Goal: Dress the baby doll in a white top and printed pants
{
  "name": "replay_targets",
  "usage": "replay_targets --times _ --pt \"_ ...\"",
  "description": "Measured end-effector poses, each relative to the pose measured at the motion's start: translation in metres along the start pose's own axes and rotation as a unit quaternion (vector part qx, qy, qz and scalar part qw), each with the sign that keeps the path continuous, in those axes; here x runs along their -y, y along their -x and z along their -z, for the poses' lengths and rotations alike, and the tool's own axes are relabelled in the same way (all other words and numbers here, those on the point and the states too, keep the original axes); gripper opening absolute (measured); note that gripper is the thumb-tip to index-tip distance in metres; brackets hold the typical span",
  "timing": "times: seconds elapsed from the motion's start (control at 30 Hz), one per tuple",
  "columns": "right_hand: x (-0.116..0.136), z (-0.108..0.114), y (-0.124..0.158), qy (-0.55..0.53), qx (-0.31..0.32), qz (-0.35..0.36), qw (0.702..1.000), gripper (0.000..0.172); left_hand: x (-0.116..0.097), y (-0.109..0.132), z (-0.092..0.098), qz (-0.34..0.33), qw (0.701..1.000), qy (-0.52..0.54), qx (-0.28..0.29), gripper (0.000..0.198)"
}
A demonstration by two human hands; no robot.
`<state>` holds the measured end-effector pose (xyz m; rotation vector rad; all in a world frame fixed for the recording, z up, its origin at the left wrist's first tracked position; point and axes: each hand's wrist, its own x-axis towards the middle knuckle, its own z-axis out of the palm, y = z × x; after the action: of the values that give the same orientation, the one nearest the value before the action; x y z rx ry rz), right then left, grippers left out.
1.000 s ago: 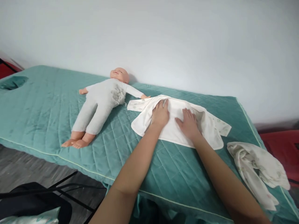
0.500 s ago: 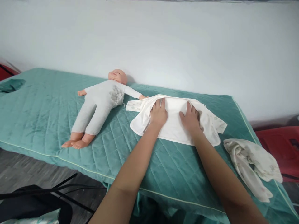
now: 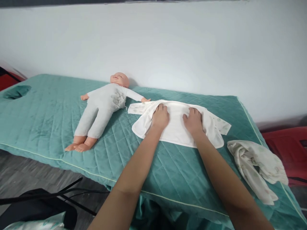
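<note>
A white baby shirt (image 3: 177, 123) lies spread open on the green bed, its inside facing up and its patterned sleeves out to each side. My left hand (image 3: 161, 117) rests on the shirt's left half, fingers curled into the cloth near its upper edge. On the right half, my right hand (image 3: 193, 121) has its fingers bent down into the fabric, with the thumb apart from them. The fingertips of both hands are partly hidden. Left of the shirt, a baby doll (image 3: 103, 102) in a pale grey body suit lies on its back, one hand close to the left sleeve.
Crumpled patterned baby clothing (image 3: 259, 159) lies at the bed's right end. The quilted green bed cover (image 3: 55, 111) has a hole at far left. A white wall (image 3: 168, 48) stands behind. Red chairs (image 3: 285, 150) flank the bed, and a dark chair (image 3: 35, 207) is at lower left.
My fingers, stretched out and spread before, are now curled into the shirt's cloth. Both hands stay at about the same places on it. The camera view has shifted slightly.
</note>
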<state>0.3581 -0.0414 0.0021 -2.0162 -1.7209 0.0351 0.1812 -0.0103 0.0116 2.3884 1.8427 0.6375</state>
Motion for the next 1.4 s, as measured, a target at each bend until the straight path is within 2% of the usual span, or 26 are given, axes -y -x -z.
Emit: replay_targets --times 0.23,0.43,0.63,0.77,0.87,0.97,1.03,1.1,1.2,1.3,1.33,1.4 --pt "0.002 -0.002 0.006 0.048 0.026 0.080 0.995 0.044 0.005 -0.002 -0.008 -0.069 0.998 -0.001 -0.012 0.030" --pt "0.009 -0.006 0.013 0.050 0.093 0.188 0.977 0.052 0.006 0.001 -0.014 -0.129 0.992 0.009 -0.009 0.034" --pt "0.011 -0.006 0.014 0.066 0.122 0.197 0.970 0.057 0.007 0.001 -0.014 -0.135 0.991 0.013 -0.004 0.036" --pt "0.009 -0.006 0.015 0.080 0.126 0.192 0.970 0.061 0.004 0.003 -0.013 -0.126 0.992 0.019 0.024 0.039" --pt "0.009 -0.003 0.018 0.076 0.124 0.197 0.969 0.063 0.002 0.016 -0.005 -0.120 0.990 0.044 0.060 0.043" --pt "0.022 0.006 0.023 0.043 0.107 0.213 0.970 0.062 0.013 0.039 0.019 -0.140 0.978 0.134 0.079 0.043" --pt "0.044 0.012 0.027 -0.007 0.089 0.228 0.969 0.062 0.034 0.056 0.048 -0.134 0.966 0.214 0.051 0.042" --pt "0.077 0.013 0.026 -0.069 0.090 0.259 0.959 0.061 0.070 0.070 0.083 -0.105 0.961 0.256 -0.013 0.038" --pt "0.137 0.002 0.011 -0.131 0.124 0.314 0.932 0.060 0.147 0.085 0.135 -0.015 0.969 0.216 -0.121 0.036" --pt "0.196 -0.026 -0.026 -0.153 0.120 0.315 0.929 0.064 0.233 0.090 0.166 0.118 0.961 0.145 -0.204 0.038" --pt "0.214 -0.038 -0.043 -0.156 0.103 0.301 0.935 0.067 0.259 0.091 0.171 0.168 0.955 0.138 -0.203 0.043" --pt "0.246 -0.064 -0.077 -0.159 0.074 0.277 0.945 0.074 0.300 0.090 0.173 0.255 0.938 0.175 -0.156 0.052"
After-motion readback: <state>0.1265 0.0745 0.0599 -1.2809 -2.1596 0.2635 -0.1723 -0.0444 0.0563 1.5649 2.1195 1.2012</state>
